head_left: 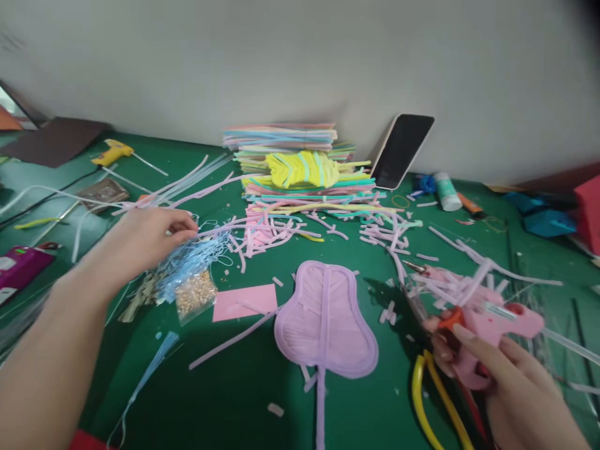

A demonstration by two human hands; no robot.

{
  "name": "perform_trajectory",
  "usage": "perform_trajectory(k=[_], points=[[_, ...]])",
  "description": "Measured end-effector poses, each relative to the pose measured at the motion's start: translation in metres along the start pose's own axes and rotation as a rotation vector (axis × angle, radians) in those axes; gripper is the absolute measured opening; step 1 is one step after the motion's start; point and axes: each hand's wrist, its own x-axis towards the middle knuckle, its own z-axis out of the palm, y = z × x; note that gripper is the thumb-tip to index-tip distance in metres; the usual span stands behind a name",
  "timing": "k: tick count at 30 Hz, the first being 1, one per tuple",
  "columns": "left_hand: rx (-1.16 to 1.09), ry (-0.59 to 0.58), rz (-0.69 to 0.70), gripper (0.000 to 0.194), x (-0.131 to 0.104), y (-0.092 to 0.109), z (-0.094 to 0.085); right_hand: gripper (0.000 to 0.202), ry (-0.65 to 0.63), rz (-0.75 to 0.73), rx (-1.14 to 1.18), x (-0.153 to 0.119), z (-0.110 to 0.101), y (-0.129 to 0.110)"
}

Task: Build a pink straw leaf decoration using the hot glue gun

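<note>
In the head view, my left hand point(152, 234) reaches over the left of the table, its thumb and fingers pinched at the end of a lilac pipe cleaner point(262, 226). Beneath that hand are light-blue tassels point(199, 256) and a small bag of gold beads point(195, 295). A pink hot glue gun point(492, 331) with an orange trigger is gripped in my right hand point(510, 375) at the lower right. Between both hands lies a flat lilac fan-shaped piece point(304, 325), built from pipe cleaners, with a stem pointing toward me.
Bundles of coloured pipe cleaners point(281, 137) and a leaning phone point(404, 151) stand by the wall. Yellow-handled pliers point(417, 394) lie near my right hand. A pink card point(248, 300) is left of the fan piece. A yellow glue gun point(112, 152) sits far left.
</note>
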Motion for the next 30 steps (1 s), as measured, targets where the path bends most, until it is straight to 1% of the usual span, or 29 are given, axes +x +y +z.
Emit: perform_trajectory(k=[1,3,4,7,10,12,15,18,22,24,26,30], points=[[-0.003,-0.018,0.01,0.035,-0.004,-0.003,0.005,0.04,-0.01,-0.008,0.001,0.0,0.0,0.001],[-0.009,0.019,0.026,0.046,-0.012,-0.007,0.017,0.039,-0.02,-0.011,0.004,0.0,0.0,0.001],[-0.022,0.019,0.049,0.049,-0.017,-0.009,0.023,0.04,-0.019,-0.005,0.004,-0.001,0.0,0.001],[-0.067,-0.015,0.089,0.051,-0.033,-0.012,0.041,0.041,-0.011,0.005,0.003,-0.001,0.001,0.001],[-0.092,0.043,0.137,0.052,-0.05,-0.009,0.049,0.043,-0.038,-0.02,0.004,-0.003,0.003,-0.001],[-0.109,0.057,0.169,0.051,-0.058,-0.004,0.049,0.042,-0.051,-0.026,0.008,-0.004,0.003,-0.001],[-0.101,0.033,0.174,0.048,-0.062,0.003,0.044,0.037,-0.051,-0.017,0.019,-0.003,0.002,0.001],[-0.079,0.006,0.131,0.045,-0.057,0.011,0.042,0.035,-0.051,-0.014,0.008,-0.003,0.0,0.001],[-0.048,-0.014,0.116,0.032,-0.048,0.018,0.042,0.038,-0.062,-0.003,-0.012,-0.004,0.0,0.0],[-0.05,-0.018,0.13,0.03,-0.045,0.017,0.042,0.039,-0.066,0.002,-0.012,-0.004,-0.001,0.001],[-0.053,0.005,0.132,0.028,-0.041,0.014,0.04,0.038,-0.082,-0.005,-0.009,-0.003,-0.001,0.002],[-0.017,0.11,0.048,0.026,-0.033,0.004,0.035,0.035,-0.107,-0.017,-0.018,0.0,-0.003,0.005]])
